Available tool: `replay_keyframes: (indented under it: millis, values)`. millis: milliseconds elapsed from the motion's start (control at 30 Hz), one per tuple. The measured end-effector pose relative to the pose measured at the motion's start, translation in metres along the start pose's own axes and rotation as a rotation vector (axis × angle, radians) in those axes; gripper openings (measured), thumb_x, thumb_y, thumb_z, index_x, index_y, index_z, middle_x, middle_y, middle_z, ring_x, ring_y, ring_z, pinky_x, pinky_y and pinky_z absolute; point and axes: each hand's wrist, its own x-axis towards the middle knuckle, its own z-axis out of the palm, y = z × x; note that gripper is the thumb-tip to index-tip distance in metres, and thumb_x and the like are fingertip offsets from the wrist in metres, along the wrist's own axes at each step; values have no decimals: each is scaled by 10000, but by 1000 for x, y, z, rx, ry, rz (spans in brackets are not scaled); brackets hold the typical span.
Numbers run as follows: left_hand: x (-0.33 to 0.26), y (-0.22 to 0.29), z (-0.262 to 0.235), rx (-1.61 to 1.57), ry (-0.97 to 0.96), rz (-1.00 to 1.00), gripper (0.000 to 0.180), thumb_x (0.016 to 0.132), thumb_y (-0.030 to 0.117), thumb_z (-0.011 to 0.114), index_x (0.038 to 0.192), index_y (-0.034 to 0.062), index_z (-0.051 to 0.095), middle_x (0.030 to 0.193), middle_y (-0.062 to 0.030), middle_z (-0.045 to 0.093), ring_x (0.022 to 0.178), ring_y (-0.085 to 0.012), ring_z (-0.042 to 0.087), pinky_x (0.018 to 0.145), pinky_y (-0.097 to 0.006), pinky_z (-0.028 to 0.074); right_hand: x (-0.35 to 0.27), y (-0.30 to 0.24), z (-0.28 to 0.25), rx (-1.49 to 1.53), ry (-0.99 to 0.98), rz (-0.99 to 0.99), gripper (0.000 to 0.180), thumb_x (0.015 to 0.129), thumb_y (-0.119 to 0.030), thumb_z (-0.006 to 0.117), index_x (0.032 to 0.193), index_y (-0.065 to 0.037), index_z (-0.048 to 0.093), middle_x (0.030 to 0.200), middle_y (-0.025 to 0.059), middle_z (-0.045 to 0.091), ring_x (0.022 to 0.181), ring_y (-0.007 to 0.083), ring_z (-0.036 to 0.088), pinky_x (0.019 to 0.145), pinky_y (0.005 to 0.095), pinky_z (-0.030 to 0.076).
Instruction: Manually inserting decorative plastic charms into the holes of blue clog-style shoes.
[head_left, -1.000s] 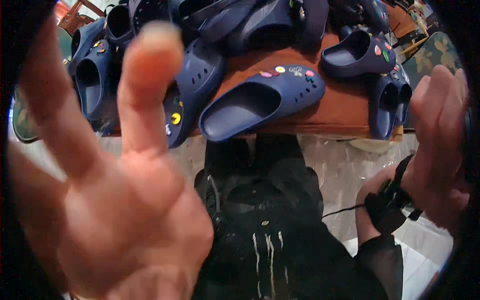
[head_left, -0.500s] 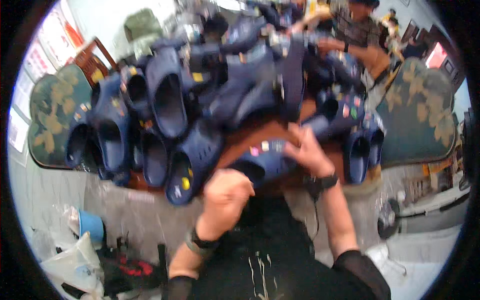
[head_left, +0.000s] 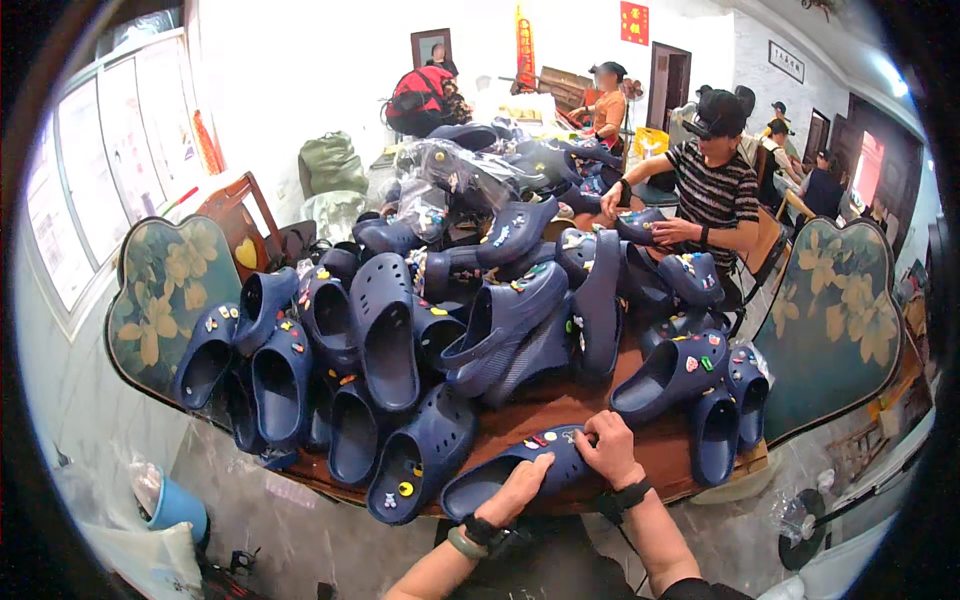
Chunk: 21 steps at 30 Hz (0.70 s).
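Observation:
A navy blue clog [head_left: 565,468] with small colourful charms on its upper lies at the table's front edge, heel to the left and toe to the right. My left hand [head_left: 517,488] grips its near side, with the thumb up against the upper and the other fingers hidden. At the toe, my right hand [head_left: 608,447] is closed with bent fingers pressed on the clog; whether a small charm is between them is hidden. Just left of it lies another charmed clog [head_left: 430,440], and beyond my right hand rests a further clog [head_left: 675,372].
Many navy clogs [head_left: 385,330] are heaped over the brown table [head_left: 540,405], some under clear plastic. Across it a person [head_left: 715,190] handles a clog. Floral green chair backs [head_left: 175,310] flank the table. A blue bucket [head_left: 178,505] stands on the floor at left.
My left hand, a fist near the heel before, now holds the clog's side. My right hand's spread fingers have curled onto the toe. The view has tilted up, showing more of the room.

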Motion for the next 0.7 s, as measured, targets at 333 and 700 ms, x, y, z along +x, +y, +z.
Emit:
replay_keyframes:
  millis: [333,700]
  values:
    - [8,-14,-2,80,55,137,519,937,419,462,1006,-71,617,824,-184,610,818,-174,543,772,-353,416,10,4,14,-36,16,7,290,749,-188,714,587,-96,492,614,63,513,600,272,571,518,401,448]
    - [9,-25,2,-116,42,-179,398,954,368,459,973,32,670,965,-76,667,935,-207,585,858,-329,416,-13,2,16,-7,67,-31,270,778,-138,684,605,-80,486,595,98,502,549,295,554,504,413,447]
